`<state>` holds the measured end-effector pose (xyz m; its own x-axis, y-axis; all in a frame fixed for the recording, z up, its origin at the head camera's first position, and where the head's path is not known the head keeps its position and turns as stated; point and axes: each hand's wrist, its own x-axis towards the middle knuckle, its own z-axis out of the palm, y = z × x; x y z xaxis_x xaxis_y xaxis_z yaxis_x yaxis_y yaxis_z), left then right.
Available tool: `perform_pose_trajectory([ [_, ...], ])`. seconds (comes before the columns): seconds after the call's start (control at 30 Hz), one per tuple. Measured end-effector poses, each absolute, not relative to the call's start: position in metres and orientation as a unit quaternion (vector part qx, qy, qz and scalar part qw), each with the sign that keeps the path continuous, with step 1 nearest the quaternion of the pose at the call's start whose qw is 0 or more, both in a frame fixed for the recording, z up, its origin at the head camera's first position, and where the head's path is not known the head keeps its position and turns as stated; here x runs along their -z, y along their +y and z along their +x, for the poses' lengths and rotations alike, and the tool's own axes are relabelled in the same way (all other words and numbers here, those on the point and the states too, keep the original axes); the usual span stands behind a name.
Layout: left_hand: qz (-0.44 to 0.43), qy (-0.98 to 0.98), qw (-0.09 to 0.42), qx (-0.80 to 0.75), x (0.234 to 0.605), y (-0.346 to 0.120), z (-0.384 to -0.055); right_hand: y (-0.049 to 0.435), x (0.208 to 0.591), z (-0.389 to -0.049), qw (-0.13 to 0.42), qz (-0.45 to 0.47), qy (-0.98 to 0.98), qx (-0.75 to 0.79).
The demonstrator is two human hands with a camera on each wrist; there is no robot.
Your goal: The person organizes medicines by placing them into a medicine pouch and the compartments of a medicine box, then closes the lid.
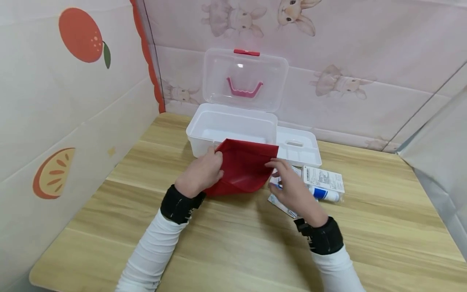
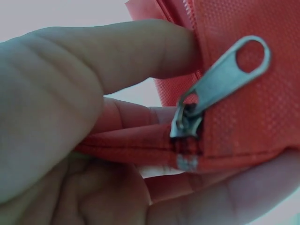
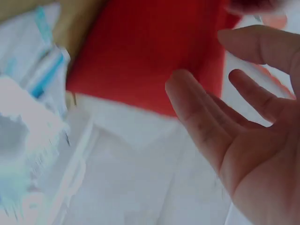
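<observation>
A red zippered pouch [image 1: 242,166] is held up over the table in front of the clear plastic box [image 1: 200,144]. My left hand [image 1: 200,173] grips its left end, fingers on both sides of the fabric. The left wrist view shows the metal zipper pull [image 2: 229,75] beside the thumb, at one end of the zipper. At the pouch's right edge is my right hand [image 1: 293,192], with spread, loosely bent fingers. In the right wrist view those fingers [image 3: 197,110] pinch nothing; whether a fingertip touches the pouch I cannot tell.
The box's lid [image 1: 219,77] stands raised against the wall, with a pink handle [image 1: 245,92]. Right of the box lies a white divided tray [image 1: 313,150]. Near my right hand are a printed white packet [image 1: 324,178], a blue-and-white tube [image 1: 324,194] and other flat packets.
</observation>
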<state>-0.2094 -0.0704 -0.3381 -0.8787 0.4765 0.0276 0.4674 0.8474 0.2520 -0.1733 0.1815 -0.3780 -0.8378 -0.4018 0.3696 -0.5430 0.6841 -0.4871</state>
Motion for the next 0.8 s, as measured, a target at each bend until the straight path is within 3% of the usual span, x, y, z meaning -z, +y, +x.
perform_pose_trajectory([
  [0.27, 0.244, 0.959, 0.038, -0.139, 0.339, -0.072, -0.214, 0.222, 0.371, -0.178, 0.145, 0.158, -0.943, -0.256],
  [0.6, 0.253, 0.956, 0.04, -0.141, 0.339, -0.075, -0.213, 0.229, 0.4, -0.186, 0.017, 0.045, -0.985, -0.168],
  [0.8, 0.253, 0.958, 0.03, -0.132, 0.338, -0.076, -0.212, 0.226, 0.407, -0.187, -0.019, 0.022, -0.988, -0.153],
])
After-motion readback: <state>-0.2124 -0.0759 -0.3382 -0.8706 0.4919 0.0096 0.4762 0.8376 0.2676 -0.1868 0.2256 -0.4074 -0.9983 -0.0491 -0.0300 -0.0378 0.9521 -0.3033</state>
